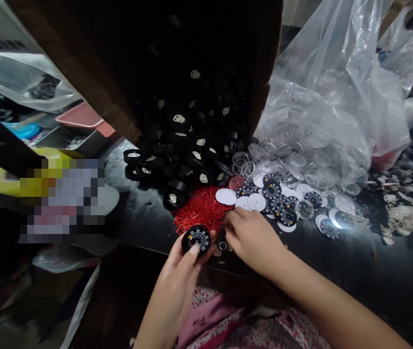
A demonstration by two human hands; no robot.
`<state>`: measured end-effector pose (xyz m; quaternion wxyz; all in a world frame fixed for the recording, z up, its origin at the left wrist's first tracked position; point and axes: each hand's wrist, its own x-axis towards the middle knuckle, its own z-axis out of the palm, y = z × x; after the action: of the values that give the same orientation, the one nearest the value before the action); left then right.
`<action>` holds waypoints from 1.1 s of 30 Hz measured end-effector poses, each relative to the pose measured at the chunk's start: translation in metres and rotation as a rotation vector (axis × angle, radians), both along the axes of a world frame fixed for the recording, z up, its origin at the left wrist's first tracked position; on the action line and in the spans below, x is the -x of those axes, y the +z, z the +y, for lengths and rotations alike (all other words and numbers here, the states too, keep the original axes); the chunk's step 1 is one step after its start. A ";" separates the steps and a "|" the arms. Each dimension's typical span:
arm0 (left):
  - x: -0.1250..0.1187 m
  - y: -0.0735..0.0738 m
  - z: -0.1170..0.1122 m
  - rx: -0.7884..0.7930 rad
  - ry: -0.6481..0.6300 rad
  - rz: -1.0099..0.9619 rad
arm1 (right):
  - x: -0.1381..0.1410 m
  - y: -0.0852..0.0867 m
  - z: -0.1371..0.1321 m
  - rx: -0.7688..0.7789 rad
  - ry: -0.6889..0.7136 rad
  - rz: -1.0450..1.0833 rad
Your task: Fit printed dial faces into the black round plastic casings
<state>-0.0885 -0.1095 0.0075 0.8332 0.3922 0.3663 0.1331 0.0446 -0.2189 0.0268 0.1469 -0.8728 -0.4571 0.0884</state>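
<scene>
My left hand is closed around a small black round gauge, its numbered dial facing up and my thumb lying on the dial's lower part. To its right, my right hand reaches down to the table with bent fingers drawn together. Whatever those fingertips hold, if anything, is hidden. Just beyond both hands spreads a heap of thin red pointers. Black dial discs and white discs lie scattered beyond my right hand. A small dark round part sits between the hands.
A large cardboard box lies tipped, with black round housings spilling out. Clear round covers pour from a plastic bag on the right. Pale flat pieces cover the far right. Yellow tape is at left.
</scene>
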 end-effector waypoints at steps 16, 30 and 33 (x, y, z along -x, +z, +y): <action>-0.011 -0.002 -0.002 -0.037 0.105 -0.061 | -0.017 -0.014 0.005 0.055 0.036 -0.093; -0.010 0.002 -0.020 0.006 0.123 -0.087 | -0.004 -0.006 -0.013 0.075 -0.093 -0.047; -0.007 -0.001 -0.019 0.004 0.112 -0.007 | 0.002 -0.007 -0.003 0.081 -0.072 -0.052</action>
<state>-0.0819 -0.1283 0.0067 0.8265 0.3690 0.3852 0.1800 0.0424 -0.2222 0.0200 0.1025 -0.8959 -0.4250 0.0789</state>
